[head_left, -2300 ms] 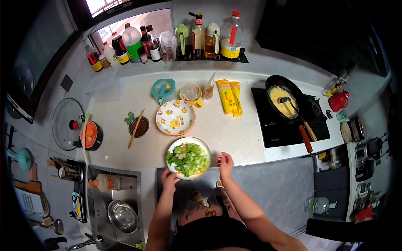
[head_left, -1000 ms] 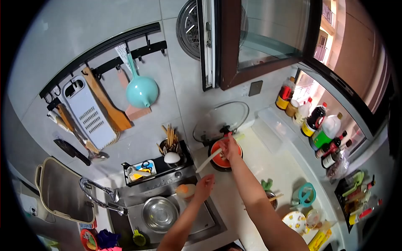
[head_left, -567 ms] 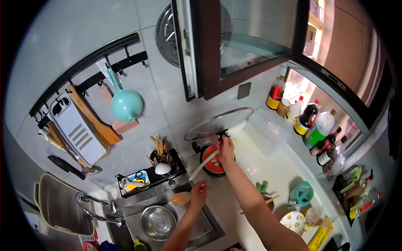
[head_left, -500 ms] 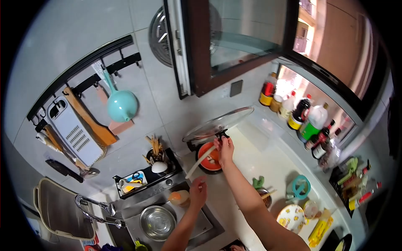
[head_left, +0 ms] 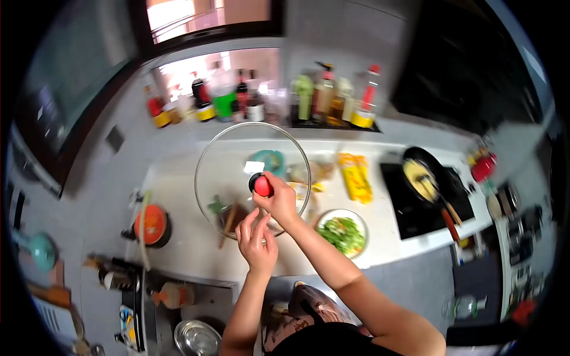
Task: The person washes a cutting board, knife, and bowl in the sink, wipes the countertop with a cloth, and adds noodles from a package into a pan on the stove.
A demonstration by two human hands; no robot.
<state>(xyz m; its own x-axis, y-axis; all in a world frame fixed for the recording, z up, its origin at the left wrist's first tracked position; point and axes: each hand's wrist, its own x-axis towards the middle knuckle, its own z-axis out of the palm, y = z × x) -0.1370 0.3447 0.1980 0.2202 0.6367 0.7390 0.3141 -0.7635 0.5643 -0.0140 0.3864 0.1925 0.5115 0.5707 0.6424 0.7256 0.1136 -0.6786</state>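
Observation:
My right hand (head_left: 278, 199) grips the red and black knob of a large clear glass lid (head_left: 222, 155), held up over the counter. Just beside its lower edge, my left hand (head_left: 256, 242) has its fingers spread and holds nothing. Through the glass show a teal-lidded container (head_left: 270, 160) and a small dark bowl with chopsticks (head_left: 228, 218). At right of the lid, a plate of chopped green leaves (head_left: 342, 234) lies near the counter's front edge. An orange-red pot (head_left: 152, 225) stands at the left with a long pale stalk (head_left: 144, 231) across it.
Sauce bottles (head_left: 224, 102) line the window ledge. Yellow packets (head_left: 356, 178) lie left of the black hob (head_left: 404, 204), where a pan (head_left: 421, 178) holds yellow food and a ladle. A metal bowl (head_left: 197, 338) sits in the sink at the lower left.
The view has swung right from the pot and sink. My right hand has lifted the lid from beside the pot and carried it right over the counter. My left hand has moved along near it.

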